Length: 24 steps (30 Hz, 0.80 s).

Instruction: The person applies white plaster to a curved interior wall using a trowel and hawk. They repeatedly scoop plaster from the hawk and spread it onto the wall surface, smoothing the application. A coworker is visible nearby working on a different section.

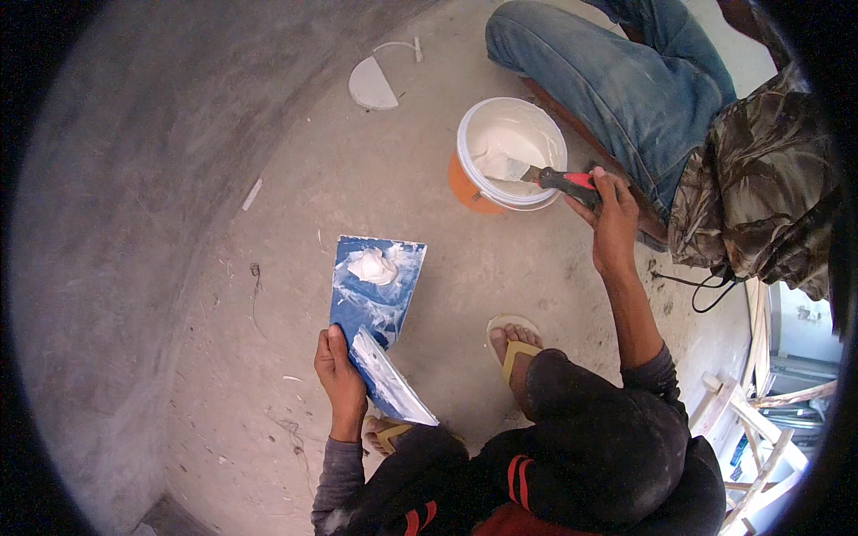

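My left hand [342, 380] is closed on a flat blue board [350, 299], its thumb on top near the lower edge. A lump of white putty [374, 266] sits on the board's far half, with smears around it. Overlapping the near end is a second flat, putty-smeared blade [393, 386]; whether the same fingers grip it is hidden. My right hand [615, 223] is closed around the black and red handle of a putty knife [570, 181]. The knife's blade reaches over the near rim into an orange and white bucket [471, 183], against the pale putty [505, 134] inside.
Beyond the bucket are a person's legs in blue jeans [599, 98], with camouflage cloth [769, 170] at the right. A white half-round piece [372, 85] lies on the concrete floor [286, 179]. A grey wall [125, 205] rises at left; a wooden frame [755, 447] stands lower right.
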Available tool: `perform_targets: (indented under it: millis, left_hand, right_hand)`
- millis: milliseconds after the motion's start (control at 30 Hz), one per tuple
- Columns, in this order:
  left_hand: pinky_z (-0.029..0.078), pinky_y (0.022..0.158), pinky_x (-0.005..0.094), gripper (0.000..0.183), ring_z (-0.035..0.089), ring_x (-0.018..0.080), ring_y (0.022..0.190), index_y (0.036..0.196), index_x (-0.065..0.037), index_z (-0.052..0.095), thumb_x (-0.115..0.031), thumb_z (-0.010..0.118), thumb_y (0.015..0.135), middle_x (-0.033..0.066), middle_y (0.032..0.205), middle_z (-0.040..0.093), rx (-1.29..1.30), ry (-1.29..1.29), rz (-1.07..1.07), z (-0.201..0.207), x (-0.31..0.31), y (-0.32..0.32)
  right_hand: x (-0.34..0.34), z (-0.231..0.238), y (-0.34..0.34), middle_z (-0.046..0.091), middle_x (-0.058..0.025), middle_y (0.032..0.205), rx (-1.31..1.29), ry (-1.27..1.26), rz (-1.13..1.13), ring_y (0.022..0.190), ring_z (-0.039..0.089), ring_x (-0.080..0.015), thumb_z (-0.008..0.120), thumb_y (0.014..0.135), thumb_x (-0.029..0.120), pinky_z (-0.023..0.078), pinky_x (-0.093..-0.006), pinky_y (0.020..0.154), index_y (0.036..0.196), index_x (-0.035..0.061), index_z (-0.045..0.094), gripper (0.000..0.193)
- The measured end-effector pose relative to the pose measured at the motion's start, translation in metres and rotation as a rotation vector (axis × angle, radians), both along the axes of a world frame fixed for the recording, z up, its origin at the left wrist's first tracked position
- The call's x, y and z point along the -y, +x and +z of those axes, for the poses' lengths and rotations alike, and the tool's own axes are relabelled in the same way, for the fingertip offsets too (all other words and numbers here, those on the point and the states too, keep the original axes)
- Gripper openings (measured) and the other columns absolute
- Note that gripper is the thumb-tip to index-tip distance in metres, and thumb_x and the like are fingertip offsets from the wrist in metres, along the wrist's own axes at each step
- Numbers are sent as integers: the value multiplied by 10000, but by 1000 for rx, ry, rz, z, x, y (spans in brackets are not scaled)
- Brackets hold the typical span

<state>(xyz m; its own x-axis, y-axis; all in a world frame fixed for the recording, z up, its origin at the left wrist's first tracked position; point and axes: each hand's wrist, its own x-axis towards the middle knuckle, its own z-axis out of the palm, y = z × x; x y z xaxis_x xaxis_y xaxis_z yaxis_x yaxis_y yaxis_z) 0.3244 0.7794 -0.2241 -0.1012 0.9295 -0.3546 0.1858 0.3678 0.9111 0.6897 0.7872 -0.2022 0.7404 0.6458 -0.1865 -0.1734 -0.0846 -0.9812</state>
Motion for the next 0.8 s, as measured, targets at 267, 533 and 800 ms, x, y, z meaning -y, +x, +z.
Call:
perform_targets:
  millis: [267,533,800]
  left_hand:
    - [317,585,220,356,348,60,676,734,-37,448,-304,413,967,-25,689,408,-119,111,0,2,3,7]
    - [308,565,218,356,324,45,654,714,-37,409,-273,388,979,-39,658,371,-10,201,137,-20,11,19]
    - [391,636,288,365,433,108,696,815,1,500,-309,387,972,49,708,505,-116,275,427,-24,32,81]
  right_hand:
    - [67,-31,-10,514,-138,1044,72,-50,-60,967,547,-236,574,864,320,548,-392,773,1166,-20,457,469]
    - [126,-95,-104,593,-117,944,525,9,1134,921,560,-204,658,783,143,462,-350,811,1001,-8,579,276]
    - [131,-117,-160,615,-92,1044,-148,-47,965,976,564,-191,788,670,179,428,-324,873,1052,-26,572,485]
